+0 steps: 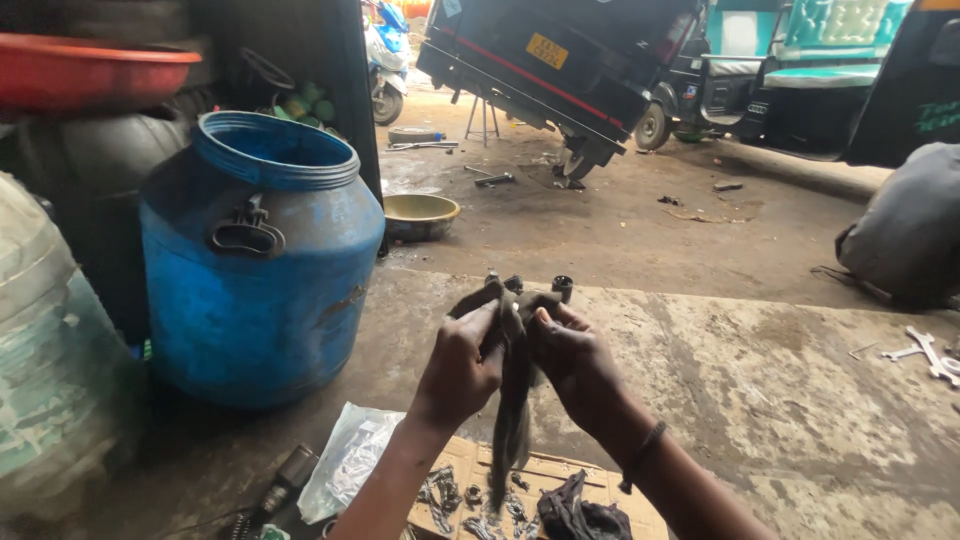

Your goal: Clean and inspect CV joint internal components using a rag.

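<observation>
Item: dirty grey rag (515, 400), held up between both hands above the near concrete floor (760, 380). Long axis runs up and down; its tail hangs toward a cardboard sheet (610, 480) below.
Left hand (462, 362): closed on the rag's upper left edge.
Right hand (575, 360): closed on the upper right edge, just beside the left. Both are equally near the rag.
Dark metal parts (540, 287) poke out above the fingers; whether held or wrapped, I cannot tell.
On the cardboard: small metal pieces (470, 500), a dark cloth (580, 518).
Left: blue barrel (260, 260), plastic bag (345, 470).
Far right: spanners (930, 352).
Far: brass bowl (420, 214), tilted vehicle (560, 60).
Nothing stands between hands and cardboard.
</observation>
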